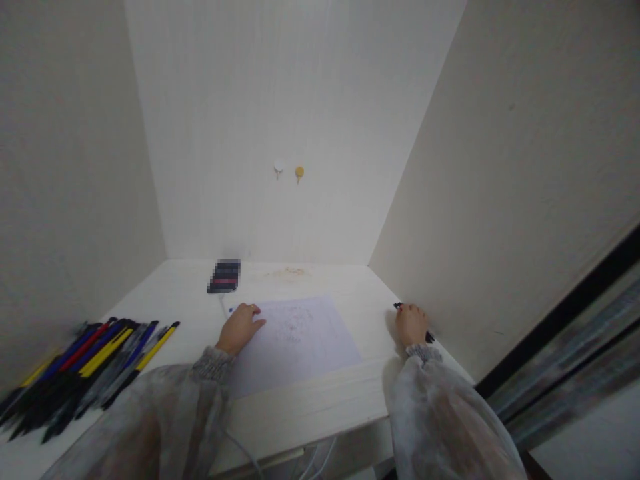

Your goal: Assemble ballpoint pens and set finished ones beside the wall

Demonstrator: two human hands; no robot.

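Observation:
My left hand (242,328) rests at the upper left edge of a sheet of paper (320,353), its thumb apart from the curved fingers. Faint marks or writing cover the sheet's upper middle. A small blue bit (231,309) shows just left of that hand; what it belongs to is hidden. By the right wall, my right hand (412,324) is closed over a black pen (430,337), whose ends stick out on both sides of the fingers. The pen's middle is hidden under the hand.
Many pens (95,360) with black, blue, red and yellow parts lie bunched at the table's left. A blurred-out dark phone-like object (224,277) with a white cable stands at the back. Walls enclose the table (310,417); two small hooks (299,172) hang behind.

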